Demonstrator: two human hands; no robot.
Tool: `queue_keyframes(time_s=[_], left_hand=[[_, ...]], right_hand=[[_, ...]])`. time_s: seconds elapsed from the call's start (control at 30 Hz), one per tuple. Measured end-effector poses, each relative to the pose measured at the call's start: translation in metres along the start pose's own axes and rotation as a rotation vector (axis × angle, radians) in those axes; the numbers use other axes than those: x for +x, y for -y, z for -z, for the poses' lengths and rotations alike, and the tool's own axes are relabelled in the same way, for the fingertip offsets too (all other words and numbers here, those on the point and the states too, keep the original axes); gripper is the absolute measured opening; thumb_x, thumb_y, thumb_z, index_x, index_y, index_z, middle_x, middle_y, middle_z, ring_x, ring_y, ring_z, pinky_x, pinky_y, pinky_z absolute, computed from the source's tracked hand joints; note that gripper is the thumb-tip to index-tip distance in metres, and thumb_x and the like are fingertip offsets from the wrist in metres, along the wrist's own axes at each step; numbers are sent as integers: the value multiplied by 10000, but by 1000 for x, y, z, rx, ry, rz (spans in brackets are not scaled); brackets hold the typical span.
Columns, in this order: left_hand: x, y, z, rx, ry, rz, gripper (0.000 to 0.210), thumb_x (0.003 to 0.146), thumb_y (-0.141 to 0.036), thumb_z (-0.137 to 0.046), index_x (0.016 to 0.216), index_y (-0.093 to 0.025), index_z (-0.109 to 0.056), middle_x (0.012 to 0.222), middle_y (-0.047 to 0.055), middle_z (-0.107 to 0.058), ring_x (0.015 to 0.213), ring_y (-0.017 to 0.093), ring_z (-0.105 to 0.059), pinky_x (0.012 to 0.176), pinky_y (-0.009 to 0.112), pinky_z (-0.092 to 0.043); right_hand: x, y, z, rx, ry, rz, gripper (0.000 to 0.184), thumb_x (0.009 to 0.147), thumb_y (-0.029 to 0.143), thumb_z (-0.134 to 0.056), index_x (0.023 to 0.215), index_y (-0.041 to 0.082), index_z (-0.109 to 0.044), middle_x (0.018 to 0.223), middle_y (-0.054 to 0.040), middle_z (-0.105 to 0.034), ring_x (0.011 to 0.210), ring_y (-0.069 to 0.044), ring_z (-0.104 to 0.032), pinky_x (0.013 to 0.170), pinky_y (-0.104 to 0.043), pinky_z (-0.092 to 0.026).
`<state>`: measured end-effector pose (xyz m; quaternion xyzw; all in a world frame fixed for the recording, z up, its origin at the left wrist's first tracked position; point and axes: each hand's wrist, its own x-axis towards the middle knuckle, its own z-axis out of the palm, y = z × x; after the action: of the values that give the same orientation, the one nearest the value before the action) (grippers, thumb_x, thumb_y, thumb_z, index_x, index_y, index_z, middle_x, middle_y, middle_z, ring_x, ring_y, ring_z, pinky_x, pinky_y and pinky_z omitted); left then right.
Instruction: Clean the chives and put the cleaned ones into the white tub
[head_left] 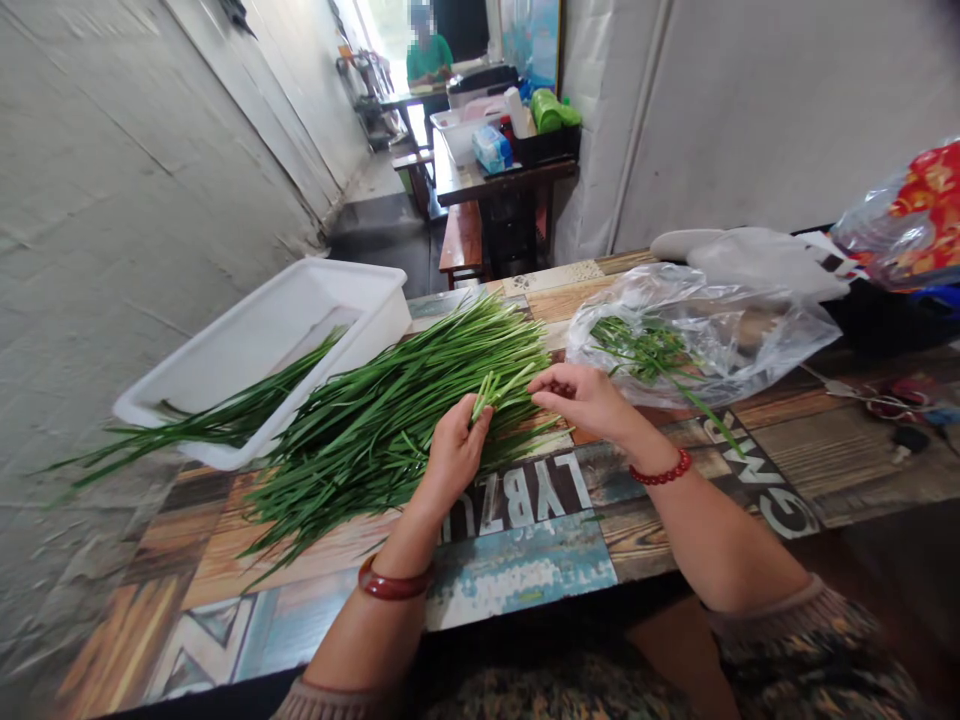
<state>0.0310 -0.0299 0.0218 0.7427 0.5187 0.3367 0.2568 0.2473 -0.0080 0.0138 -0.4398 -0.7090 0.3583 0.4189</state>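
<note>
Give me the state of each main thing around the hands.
Left hand: closed around a few chive stalks
Right hand: half curled; any hold unclear
Garlic chives: loose, piled on the tabletop
White plastic tub: open, some chives lying across it
Clear plastic bag: crumpled, leafy scraps in or on it

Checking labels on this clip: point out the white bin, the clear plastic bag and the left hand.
White bin [262, 335]: head view, on its bare inner surface.
Clear plastic bag [776, 342]: head view, on the plastic right of the greens [646, 347].
Left hand [454, 440]: head view, on its back.
</note>
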Motion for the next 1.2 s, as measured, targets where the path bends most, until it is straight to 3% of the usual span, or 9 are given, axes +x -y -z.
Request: queue_keyframes(time_s=[0.17,0.23,0.33,0.57,0.77,0.9,1.07,1.2], left_hand=[[-1,-1,1,-3,8,10,279,950,-355,-403,733,-195,-480,666,-19,-461,646,134,-427,620,252,-330],[-1,-1,0,1,4,12,269,947,-357,-407,746,-197,-485,664,-21,-460,644,135,-427,616,252,-330],[0,1,-1,13,8,2,261,945,-351,-410,752,-197,-493,665,-20,-473,647,135,-436,615,251,-334],[-1,3,-4,66,75,-41,277,945,-323,-394,715,-199,-487,671,-3,-514,667,141,-472,624,256,-352],[-1,6,-6,142,74,-67,262,959,-340,-375,762,-205,-483,690,-3,-510,659,145,-470,618,257,-348],[-2,9,-7,184,66,-77,252,965,-332,-377,789,-201,-501,727,10,-546,674,151,-495,617,260,-355],[-3,7,-5,167,127,-164,233,979,-303,-375,1038,-194,-573,959,65,-644,894,187,-593,774,290,-439],[-4,7,-8,174,174,-239,300,966,-278,-429,1238,-183,-514,1182,109,-626,1071,216,-582,918,333,-440]], right_hand=[[0,-1,1,-115,-86,51,202,809,258,-661,983,170,-715,929,-52,-654,746,-129,-583,703,-270,-489],[-1,0,2,-50,-24,9,222,817,281,-653,999,170,-716,942,-56,-676,756,-135,-605,698,-270,-497],[0,2,2,152,80,-64,200,830,313,-629,909,160,-731,795,-33,-698,688,-129,-619,631,-249,-493],[1,0,-2,333,-138,-146,214,787,364,-672,841,164,-726,679,-19,-680,609,-123,-609,568,-236,-491],[0,4,-1,335,-89,-38,298,807,288,-636,1078,172,-676,758,-3,-661,660,-108,-605,632,-238,-501],[-2,8,2,161,-71,35,211,819,259,-624,996,179,-705,839,-28,-680,701,-114,-596,641,-239,-488],[-2,8,1,107,-86,43,164,846,283,-608,925,187,-715,750,-15,-670,635,-115,-587,599,-243,-479],[-2,8,-2,196,-17,2,182,830,289,-613,926,167,-708,766,-30,-690,651,-127,-620,608,-251,-502]])
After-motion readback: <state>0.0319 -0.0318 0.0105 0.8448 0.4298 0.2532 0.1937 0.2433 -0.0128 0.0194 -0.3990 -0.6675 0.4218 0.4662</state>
